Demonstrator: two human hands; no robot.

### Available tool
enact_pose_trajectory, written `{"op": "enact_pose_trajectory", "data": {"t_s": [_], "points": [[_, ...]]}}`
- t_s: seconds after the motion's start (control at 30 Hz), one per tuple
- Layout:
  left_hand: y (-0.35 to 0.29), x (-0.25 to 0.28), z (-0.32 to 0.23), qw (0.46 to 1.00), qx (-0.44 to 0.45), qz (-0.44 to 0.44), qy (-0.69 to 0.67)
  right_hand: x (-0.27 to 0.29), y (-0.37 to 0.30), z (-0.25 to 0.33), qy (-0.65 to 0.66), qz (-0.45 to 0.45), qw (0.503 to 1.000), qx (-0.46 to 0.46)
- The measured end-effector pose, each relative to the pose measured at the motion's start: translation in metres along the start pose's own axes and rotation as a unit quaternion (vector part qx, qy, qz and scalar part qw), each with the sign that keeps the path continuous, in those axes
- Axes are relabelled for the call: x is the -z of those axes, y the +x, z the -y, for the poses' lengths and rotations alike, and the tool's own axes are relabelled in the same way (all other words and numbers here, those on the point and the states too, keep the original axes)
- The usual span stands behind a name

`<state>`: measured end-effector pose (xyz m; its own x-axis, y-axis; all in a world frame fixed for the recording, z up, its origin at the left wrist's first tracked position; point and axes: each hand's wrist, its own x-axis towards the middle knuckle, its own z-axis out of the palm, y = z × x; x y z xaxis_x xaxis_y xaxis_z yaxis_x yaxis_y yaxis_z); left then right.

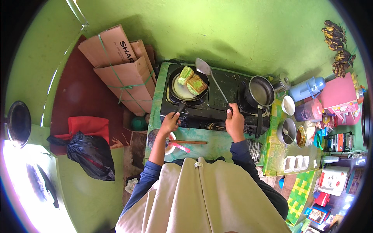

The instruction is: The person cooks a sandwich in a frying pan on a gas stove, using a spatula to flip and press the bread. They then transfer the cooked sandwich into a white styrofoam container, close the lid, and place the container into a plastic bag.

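Note:
Fingers wrapped round its dark handle, my left hand (169, 123) holds a frying pan (181, 91) on the left burner of a black two-burner stove (220, 99). Two browned pieces of green-tinged bread (196, 85) lie in the pan, one partly against the other. My right hand (234, 123) is closed on the handle end of a long metal spatula (219, 85). The spatula's flat blade is raised beyond the pan's upper right rim, apart from the bread. Below my left hand, a skimmer (154, 138) and a red-handled utensil (180, 147) rest by a bowl, partly hidden by my forearm.
A dark saucepan (261, 91) sits on the right burner, its handle toward me. Farther right, a metal bowl (286, 131) with a spoon and white trays (296, 163) stand on a side table. Tied cardboard boxes (126, 79) lean at the left, above a black plastic bag (91, 157).

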<state>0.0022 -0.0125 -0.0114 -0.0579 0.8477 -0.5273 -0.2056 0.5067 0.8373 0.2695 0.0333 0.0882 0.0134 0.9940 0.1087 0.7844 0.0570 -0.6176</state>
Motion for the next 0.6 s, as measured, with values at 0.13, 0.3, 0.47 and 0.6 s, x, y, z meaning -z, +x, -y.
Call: {"op": "enact_pose_trajectory", "data": {"t_s": [0.13, 0.3, 0.47, 0.6], "points": [[-0.001, -0.001, -0.002, 1.0, 0.004, 0.001, 0.0, 0.007, 0.004, -0.016, -0.021, 0.024, 0.999, -0.023], [0.0, 0.0, -0.003, 1.0, 0.008, 0.006, -0.005, 0.008, -0.01, -0.023, 0.006, 0.035, 0.999, 0.001], [0.001, 0.003, 0.0, 1.0, 0.01, 0.002, 0.002, 0.033, -0.045, 0.009, 0.066, 0.069, 0.995, -0.009], [0.001, 0.003, -0.003, 1.0, 0.021, 0.004, -0.006, 0.031, -0.06, 0.028, 0.014, 0.052, 0.997, 0.059]]}}
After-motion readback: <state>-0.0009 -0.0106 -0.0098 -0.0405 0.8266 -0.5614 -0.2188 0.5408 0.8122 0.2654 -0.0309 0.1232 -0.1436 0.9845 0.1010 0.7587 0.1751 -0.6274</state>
